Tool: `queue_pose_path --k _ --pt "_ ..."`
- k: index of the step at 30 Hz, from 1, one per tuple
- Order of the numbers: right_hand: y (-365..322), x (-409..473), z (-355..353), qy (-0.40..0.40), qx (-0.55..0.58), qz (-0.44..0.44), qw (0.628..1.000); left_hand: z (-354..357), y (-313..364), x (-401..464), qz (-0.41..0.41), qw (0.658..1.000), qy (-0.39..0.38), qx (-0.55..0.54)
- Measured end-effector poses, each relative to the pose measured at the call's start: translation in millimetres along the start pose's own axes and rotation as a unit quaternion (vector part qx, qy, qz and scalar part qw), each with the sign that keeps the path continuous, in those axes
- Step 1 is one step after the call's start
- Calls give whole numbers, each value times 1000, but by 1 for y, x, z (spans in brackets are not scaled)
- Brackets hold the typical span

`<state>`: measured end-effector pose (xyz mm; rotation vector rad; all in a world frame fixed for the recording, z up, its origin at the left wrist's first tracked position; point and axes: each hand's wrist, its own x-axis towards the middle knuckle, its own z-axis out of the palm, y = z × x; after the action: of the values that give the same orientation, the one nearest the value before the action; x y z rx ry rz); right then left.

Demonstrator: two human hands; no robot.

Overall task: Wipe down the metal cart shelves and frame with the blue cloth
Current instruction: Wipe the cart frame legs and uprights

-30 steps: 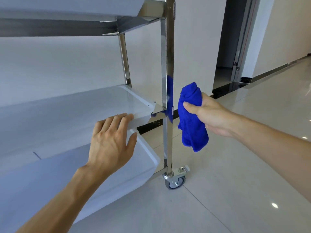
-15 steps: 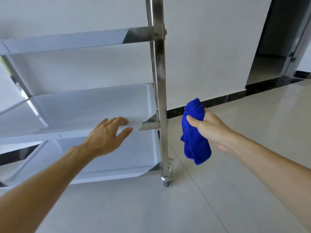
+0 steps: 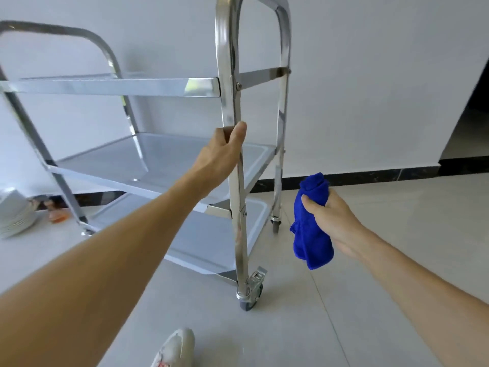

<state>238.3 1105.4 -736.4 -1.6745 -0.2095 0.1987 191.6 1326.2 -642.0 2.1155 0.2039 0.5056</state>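
head view: left hand point(image 3: 222, 152) was wrapped around the near upright post point(image 3: 239, 197) of the metal cart point(image 3: 169, 86), just above the middle shelf point(image 3: 158, 160). right hand point(image 3: 330, 221) was clenched on the bunched blue cloth point(image 3: 312, 234), held in the air to the right of the post, apart from the frame. lower shelf point(image 3: 211, 242) sat beneath. a white shoe point(image 3: 176, 348) stood on the tiled floor point(image 3: 344, 313).

The left hand point(image 3: 222, 149) wraps the cart's near post point(image 3: 232, 102), its grip between the top rail and the middle shelf point(image 3: 164, 160). Below that grip sit the bottom shelf point(image 3: 211, 239) and a caster point(image 3: 248, 298). To its right, apart from the cart, the right hand point(image 3: 330, 221) holds a bunched blue cloth point(image 3: 312, 234), which hangs below that grip.
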Motion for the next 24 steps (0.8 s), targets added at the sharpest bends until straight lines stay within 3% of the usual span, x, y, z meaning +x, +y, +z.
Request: queue_pose_path --k 9,16,18,21,24 --pt "-21 -35 55 -68 45 -35 996 -73 -2 -87 2 997 41 65" --pt "-105 -55 89 -50 79 -177 980 -128 -25 -149 16 996 90 6" --pt "-142 -59 103 -30 79 -274 958 -141 -32 -164 24 990 133 -38" --pt "-199 -71 134 -28 43 -449 892 -164 -41 -184 31 978 192 -74" --pt "-232 -77 187 -58 -134 -575 805 -188 -51 -200 30 973 214 -80"
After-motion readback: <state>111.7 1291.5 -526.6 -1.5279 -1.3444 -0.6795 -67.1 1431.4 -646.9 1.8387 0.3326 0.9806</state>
